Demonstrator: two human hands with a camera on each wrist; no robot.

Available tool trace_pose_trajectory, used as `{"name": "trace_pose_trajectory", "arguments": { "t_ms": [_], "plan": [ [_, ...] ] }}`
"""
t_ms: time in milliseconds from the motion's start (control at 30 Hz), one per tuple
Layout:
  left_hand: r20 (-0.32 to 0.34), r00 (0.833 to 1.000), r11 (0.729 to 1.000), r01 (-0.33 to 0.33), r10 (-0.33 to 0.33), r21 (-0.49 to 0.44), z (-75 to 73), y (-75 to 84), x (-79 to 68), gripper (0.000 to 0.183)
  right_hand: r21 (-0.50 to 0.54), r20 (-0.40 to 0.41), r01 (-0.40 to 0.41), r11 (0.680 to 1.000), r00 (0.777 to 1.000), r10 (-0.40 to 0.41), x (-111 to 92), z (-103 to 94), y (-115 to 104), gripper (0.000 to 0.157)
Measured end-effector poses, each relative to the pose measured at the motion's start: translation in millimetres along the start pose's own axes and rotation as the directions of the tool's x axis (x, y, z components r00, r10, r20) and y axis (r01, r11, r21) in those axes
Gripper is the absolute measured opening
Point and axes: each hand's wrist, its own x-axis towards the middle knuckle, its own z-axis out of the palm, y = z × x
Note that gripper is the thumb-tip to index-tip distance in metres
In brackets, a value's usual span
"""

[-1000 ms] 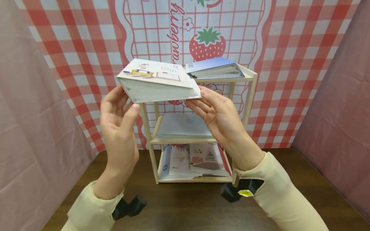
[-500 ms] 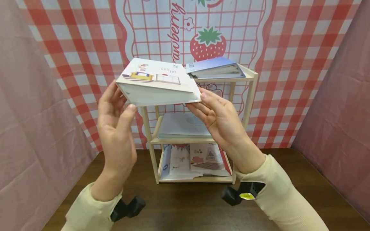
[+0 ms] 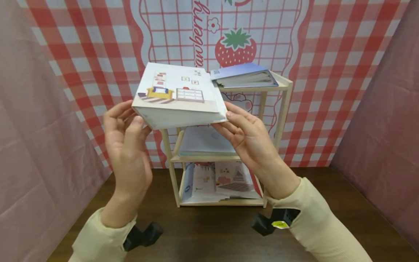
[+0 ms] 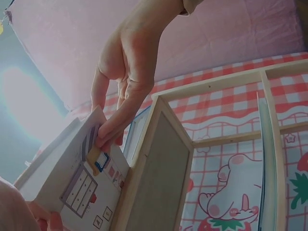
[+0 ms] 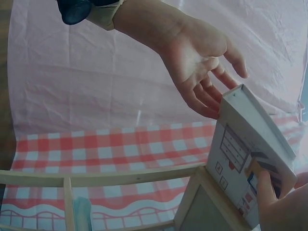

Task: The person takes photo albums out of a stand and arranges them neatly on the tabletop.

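Note:
Both hands hold a thick white binder with a printed cover of a yellow armchair and a chest of drawers. It lies flat, tilted a little towards me, at the left front of the shelf top. My left hand grips its left front corner, fingertips on the printed underside in the left wrist view, thumb in front. At the right front corner my right hand pinches it, thumb above and fingers below. Behind and to the right, a blue binder rests on the top shelf. Whether the white binder's back edge touches the shelf cannot be told.
A pale wooden shelf unit stands on a dark table. Its middle shelf carries a pale bluish folder, and the bottom shelf holds several printed booklets. A red checked cloth hangs behind, with pink curtains at both sides.
The white binder's front edge has come lower and its top cover has tipped towards me, showing more of the printing. My left hand has shifted left and down; the right has dropped slightly.

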Motion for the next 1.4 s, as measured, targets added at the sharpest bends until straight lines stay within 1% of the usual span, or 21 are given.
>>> {"name": "trace_pose_trajectory", "arguments": {
  "t_ms": [333, 533, 667, 933, 1133, 1167, 1267, 1367, 1400],
  "plan": [
    [-0.016, 1.0, 1.0, -0.012, 0.012, 0.005, -1.9, -0.6, 0.2, 0.023, 0.028, 0.008, -0.005, 1.0, 1.0, 0.005, -1.2, -1.0, 1.4, 0.042],
    [-0.013, 1.0, 1.0, -0.01, 0.01, 0.003, -1.9, 2.4, -2.3, 0.022, 0.044, -0.011, 0.011, 0.999, 1.0, -0.011, -3.8, -0.2, 3.5, 0.043],
    [-0.021, 1.0, 1.0, -0.002, 0.002, -0.011, -2.2, 3.7, -2.2, 0.02, 0.06, -0.024, 0.008, 0.998, 1.0, -0.007, -5.4, 1.3, 3.6, 0.044],
    [-0.097, 0.995, 0.995, 0.025, -0.034, -0.092, -2.6, 4.2, -0.4, 0.007, 0.046, -0.051, -0.015, 0.999, 0.999, 0.017, -8.4, 4.0, 4.2, 0.042],
    [-0.13, 0.99, 0.995, 0.048, -0.06, -0.09, -4.7, 5.2, -1.1, 0.007, 0.039, -0.042, -0.039, 0.999, 0.998, 0.04, -13.2, 4.7, 5.3, 0.042],
    [-0.13, 0.99, 0.995, 0.051, -0.061, -0.081, -5.3, 5.3, -1.2, 0.007, 0.039, -0.04, -0.041, 0.998, 0.998, 0.042, -13.7, 4.5, 5.7, 0.043],
    [-0.123, 0.99, 0.994, 0.06, -0.071, -0.096, -7.3, 4.7, -1.4, 0.011, 0.039, -0.038, -0.046, 0.998, 0.998, 0.047, -15.3, 3.6, 6.8, 0.042],
    [-0.095, 0.993, 0.994, 0.068, -0.076, -0.083, -9.6, 4.3, -1.6, 0.015, 0.036, -0.043, -0.049, 0.998, 0.998, 0.051, -16.3, 2.1, 8.1, 0.041],
    [-0.086, 0.992, 0.993, 0.079, -0.087, -0.087, -10.5, 4.4, -1.6, 0.017, 0.033, -0.046, -0.052, 0.998, 0.998, 0.053, -16.7, 1.6, 8.6, 0.041]
  ]
}}
